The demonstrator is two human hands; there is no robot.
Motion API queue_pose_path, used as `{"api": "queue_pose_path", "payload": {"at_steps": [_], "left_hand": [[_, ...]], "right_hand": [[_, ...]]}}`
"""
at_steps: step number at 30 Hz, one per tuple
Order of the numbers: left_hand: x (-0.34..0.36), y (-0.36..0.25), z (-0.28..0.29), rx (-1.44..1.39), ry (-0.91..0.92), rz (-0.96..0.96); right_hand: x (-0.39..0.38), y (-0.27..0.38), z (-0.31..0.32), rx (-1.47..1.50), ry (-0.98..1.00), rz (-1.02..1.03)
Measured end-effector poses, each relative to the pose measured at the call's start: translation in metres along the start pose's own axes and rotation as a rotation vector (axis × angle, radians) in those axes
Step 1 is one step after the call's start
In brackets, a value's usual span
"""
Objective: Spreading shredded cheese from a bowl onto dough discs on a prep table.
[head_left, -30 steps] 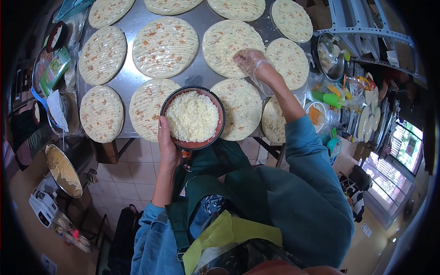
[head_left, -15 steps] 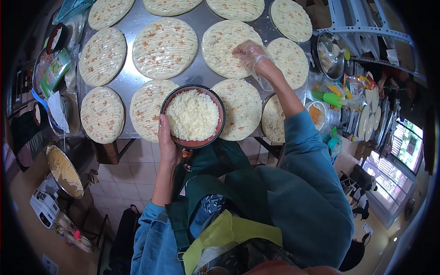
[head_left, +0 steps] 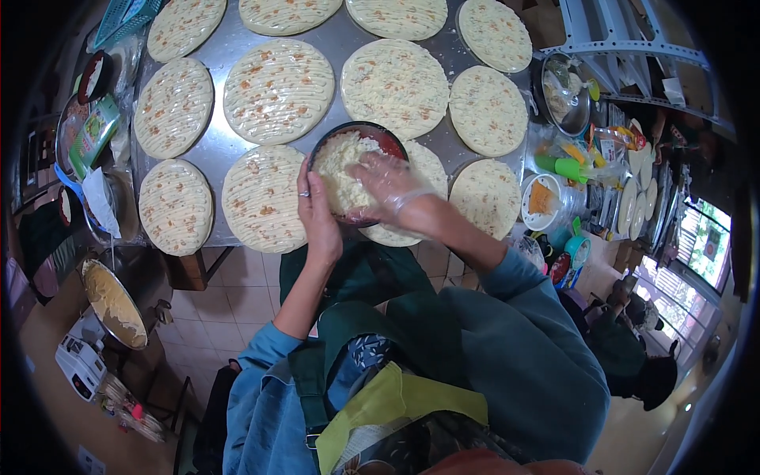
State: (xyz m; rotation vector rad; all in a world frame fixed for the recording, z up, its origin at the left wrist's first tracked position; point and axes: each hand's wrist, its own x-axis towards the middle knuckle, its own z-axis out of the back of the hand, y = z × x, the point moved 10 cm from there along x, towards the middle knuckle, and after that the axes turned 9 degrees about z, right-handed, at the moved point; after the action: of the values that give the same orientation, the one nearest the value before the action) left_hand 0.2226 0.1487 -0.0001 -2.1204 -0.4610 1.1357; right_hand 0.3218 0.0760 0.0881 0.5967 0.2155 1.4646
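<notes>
Against its left side, my left hand grips a dark-rimmed round bowl, tilted and reddish inside. White, grated, cheese-like crumbs fill much of it. My right hand, in a clear plastic glove, is inside the bowl among the crumbs; motion blur hides how its fingers are set. Beneath the bowl lies a flat dough round, partly covered. Just beyond, another dough round carries white crumbs and orange bits. The round to the left shows piped cream-coloured lines and orange bits.
Several more rounds lie in rows on the metal table. To the right are a white dish with orange shreds, a green cup and a metal bowl. A large pan of tan paste stands lower left. People are at the right.
My right hand has come back from the far dough round into the bowl. The bowl has shifted right and away from me and tilted, with my left hand still on it.
</notes>
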Motion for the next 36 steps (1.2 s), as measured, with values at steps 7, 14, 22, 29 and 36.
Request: {"api": "queue_pose_path", "payload": {"at_steps": [7, 14, 22, 29, 36], "left_hand": [[0.007, 0.013, -0.017, 0.041, 0.022, 0.059], [0.021, 0.021, -0.016, 0.019, 0.050, 0.090], [0.014, 0.005, -0.005, -0.108, 0.042, 0.113], [-0.004, -0.012, 0.023, -0.105, -0.018, 0.106], [-0.023, -0.024, 0.041, -0.130, -0.059, 0.115]], "right_hand": [[-0.016, -0.046, -0.034, 0.574, 0.299, -0.338], [0.020, -0.043, -0.002, 0.631, 0.278, -0.095], [0.028, -0.186, 0.041, 0.731, 0.186, -0.656], [0.059, -0.236, 0.034, 0.179, 0.090, -0.328], [0.043, -0.280, 0.040, 0.241, 0.139, -0.471]]}}
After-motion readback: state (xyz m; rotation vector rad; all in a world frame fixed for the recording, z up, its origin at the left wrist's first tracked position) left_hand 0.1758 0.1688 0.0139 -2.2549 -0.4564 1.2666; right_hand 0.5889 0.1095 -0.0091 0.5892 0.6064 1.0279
